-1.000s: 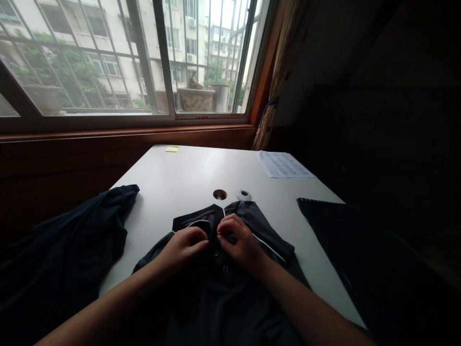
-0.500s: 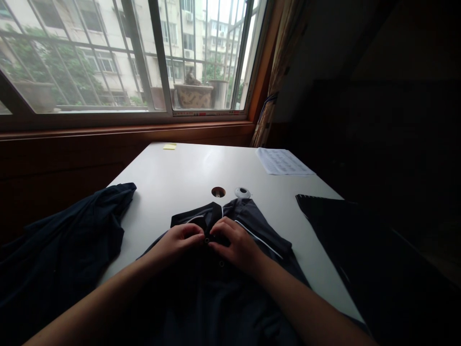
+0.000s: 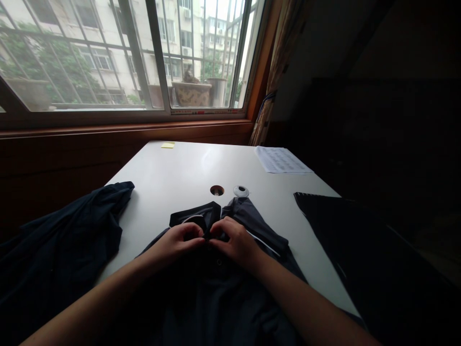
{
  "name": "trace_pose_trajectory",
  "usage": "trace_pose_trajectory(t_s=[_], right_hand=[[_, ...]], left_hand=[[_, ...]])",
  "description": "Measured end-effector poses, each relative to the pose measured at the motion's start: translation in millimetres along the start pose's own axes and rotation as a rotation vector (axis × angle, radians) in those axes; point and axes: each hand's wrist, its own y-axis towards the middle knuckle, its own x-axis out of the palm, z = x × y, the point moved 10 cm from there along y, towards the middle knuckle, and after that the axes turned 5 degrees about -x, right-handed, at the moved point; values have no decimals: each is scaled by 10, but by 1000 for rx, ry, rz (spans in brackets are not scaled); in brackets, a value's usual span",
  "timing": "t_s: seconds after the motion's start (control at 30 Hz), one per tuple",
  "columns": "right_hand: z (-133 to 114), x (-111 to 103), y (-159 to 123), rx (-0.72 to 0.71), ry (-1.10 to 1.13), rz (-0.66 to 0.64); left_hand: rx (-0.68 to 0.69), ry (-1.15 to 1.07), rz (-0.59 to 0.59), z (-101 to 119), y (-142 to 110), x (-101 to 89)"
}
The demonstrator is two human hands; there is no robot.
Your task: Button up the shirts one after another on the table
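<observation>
Navy collared shirt [image 3: 223,290], pinched near its collar on the white desk [image 3: 162,178].
Left hand [image 3: 181,239] and right hand [image 3: 236,241] nip the front edges, thumbs against fingertips; working a button seems the step in hand. Next probably calls for steady cloth and fine fingertip control above the lower button [image 3: 219,262].

A: What are the left hand [image 3: 186,236] and right hand [image 3: 236,240] pinching?
B: The front of a dark shirt [image 3: 225,283], on a white table [image 3: 169,178].
A: What's near the far edge?
B: 1 yellow note [image 3: 168,145] and some papers [image 3: 283,160].
</observation>
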Motion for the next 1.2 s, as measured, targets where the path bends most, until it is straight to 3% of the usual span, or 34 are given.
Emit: trace_pose_trajectory(t_s=[0.33, 0.57, 0.73, 0.97, 1.2], right_hand=[[129, 22, -18, 117, 74, 12], [151, 28, -18, 148, 124, 3], [180, 23, -23, 181, 148, 6], [229, 20, -27, 196, 158, 15], [232, 18, -36, 181, 147, 23]], left_hand=[[19, 48, 85, 17, -6, -41], [124, 148, 209, 91, -24, -108], [79, 100, 189, -5, -12, -97], [84, 5, 153, 31, -45, -79], [101, 68, 165, -3, -27, -83]])
